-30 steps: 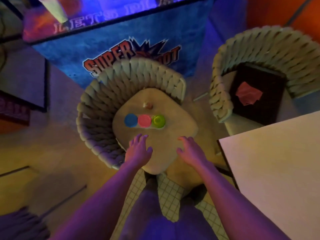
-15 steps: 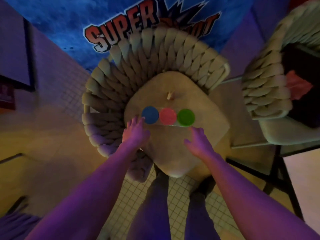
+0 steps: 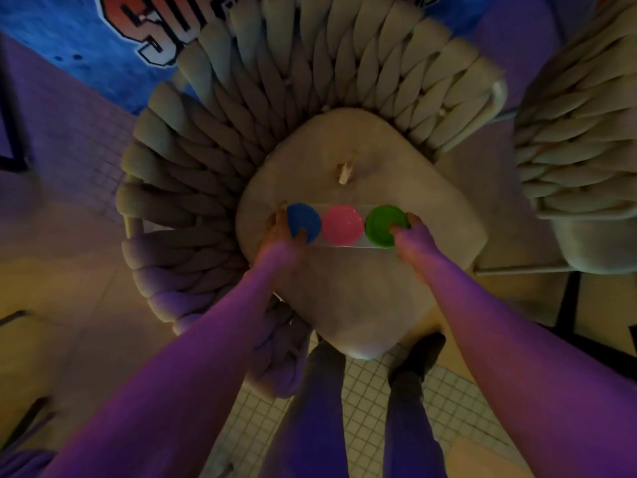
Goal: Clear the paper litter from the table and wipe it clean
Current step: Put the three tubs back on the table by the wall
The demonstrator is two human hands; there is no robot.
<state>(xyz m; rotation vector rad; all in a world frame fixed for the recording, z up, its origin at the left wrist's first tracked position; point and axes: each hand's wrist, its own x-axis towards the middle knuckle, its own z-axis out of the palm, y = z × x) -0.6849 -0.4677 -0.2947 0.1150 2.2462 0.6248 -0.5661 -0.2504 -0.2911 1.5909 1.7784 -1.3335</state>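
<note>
On the chair seat (image 3: 362,291), the left hand (image 3: 281,236) grips the blue-lidded end of a clear tray (image 3: 339,225) of three tubs, and the right hand (image 3: 412,236) is closed on its green-lidded end. A small pale scrap (image 3: 344,170), possibly paper, lies near the seat's back edge, well apart from both hands. No table, cloth or bin shows, so clearing and wiping appear not yet begun.
</note>
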